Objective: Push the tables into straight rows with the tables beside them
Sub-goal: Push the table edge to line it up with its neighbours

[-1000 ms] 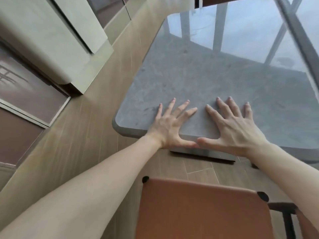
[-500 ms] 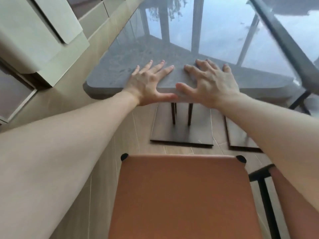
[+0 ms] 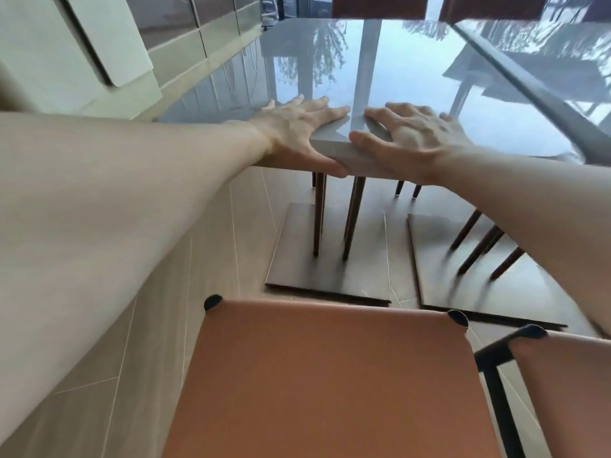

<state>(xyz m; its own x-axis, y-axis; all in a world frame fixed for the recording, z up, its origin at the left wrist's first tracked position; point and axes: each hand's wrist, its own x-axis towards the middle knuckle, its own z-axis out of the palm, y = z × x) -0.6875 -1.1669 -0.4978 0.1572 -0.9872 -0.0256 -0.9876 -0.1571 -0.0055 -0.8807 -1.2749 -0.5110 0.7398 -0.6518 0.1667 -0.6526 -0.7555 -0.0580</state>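
Note:
A glossy grey table stands in front of me on thin dark legs over a flat dark base plate. My left hand lies on its near edge with straight fingers on the top and the thumb along the edge face. My right hand rests beside it, fingers slightly arched on the top, thumb at the rim. A second grey table adjoins on the right at a slight angle, with its own base plate.
An orange chair seat is just below my arms, and another chair with a black frame is at the lower right. More orange chairs stand at the table's far side. A pale cabinet wall runs along the left, with wood-look floor between.
The table has slid away from me with both hands still on its near edge. My view has dropped lower, so the legs, base plates and the neighbouring table now show.

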